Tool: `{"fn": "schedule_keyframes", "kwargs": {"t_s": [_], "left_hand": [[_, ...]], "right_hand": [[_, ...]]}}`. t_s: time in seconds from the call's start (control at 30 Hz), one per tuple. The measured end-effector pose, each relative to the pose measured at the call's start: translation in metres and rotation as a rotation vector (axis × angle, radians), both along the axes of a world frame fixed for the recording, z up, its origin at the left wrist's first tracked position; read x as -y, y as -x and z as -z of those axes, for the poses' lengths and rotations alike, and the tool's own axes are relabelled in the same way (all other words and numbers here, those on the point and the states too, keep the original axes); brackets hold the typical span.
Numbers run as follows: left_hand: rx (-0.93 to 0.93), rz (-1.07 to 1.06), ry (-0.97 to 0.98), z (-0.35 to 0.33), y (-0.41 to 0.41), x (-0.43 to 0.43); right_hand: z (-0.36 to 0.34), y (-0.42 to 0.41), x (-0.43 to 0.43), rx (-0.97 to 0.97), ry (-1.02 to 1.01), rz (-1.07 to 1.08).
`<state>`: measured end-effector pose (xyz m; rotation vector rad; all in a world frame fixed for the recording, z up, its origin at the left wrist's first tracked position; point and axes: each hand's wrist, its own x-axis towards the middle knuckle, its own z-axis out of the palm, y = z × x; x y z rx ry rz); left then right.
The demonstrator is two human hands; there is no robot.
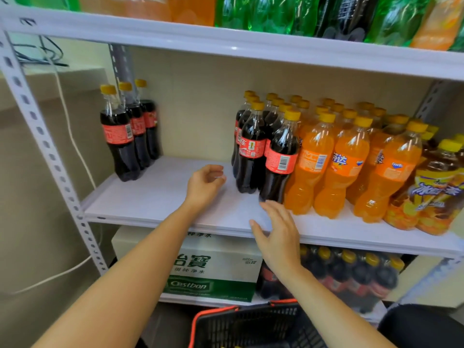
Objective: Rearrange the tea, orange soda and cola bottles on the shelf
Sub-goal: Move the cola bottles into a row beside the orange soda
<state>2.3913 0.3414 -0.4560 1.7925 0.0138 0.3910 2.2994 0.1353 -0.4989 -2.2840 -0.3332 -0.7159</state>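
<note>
Grips apart and empty, left hand and right hand are hovering beside the front cola bottle, Fanta orange soda right of it, Cestbon carton below.

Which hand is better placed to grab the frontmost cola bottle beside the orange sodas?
Right. The right hand is open with fingertips at the base of that cola bottle; the left hand is farther left over bare shelf.

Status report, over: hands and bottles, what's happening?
Both open, empty: left hand, right hand. Nearest: front cola bottle, by right hand, ungripped. Nothing in the way.
</note>
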Motion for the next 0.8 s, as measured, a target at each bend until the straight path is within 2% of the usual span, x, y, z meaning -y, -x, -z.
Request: {"fn": "schedule_keyframes", "kwargs": {"t_s": [0.13,0.23,0.3,0.4,0.5,0.8], "left_hand": [[0.134,-0.457,0.026,-0.006,0.017,-0.064],[0.185,-0.832,0.034,-0.008,0.019,-0.108],[0.109,-0.929,0.067,-0.008,0.015,-0.130],[0.002,-0.777,0.107,-0.003,0.005,-0.157],[0.008,-0.578,0.069,0.002,-0.006,-0.179],[0.012,-0.506,-0.025,0.003,0.015,-0.177]], "right_hand": [[0.005,-0.005,-0.016,-0.086,0.425,-0.099],[0.011,-0.006,-0.019,-0.061,0.457,-0.068],[0.014,-0.006,-0.020,-0.053,0.451,-0.053],[0.015,-0.008,-0.021,-0.053,0.440,-0.040],[0.016,-0.008,-0.021,-0.038,0.423,-0.043],[0.012,-0.010,-0.020,-0.082,0.450,-0.053]]}}
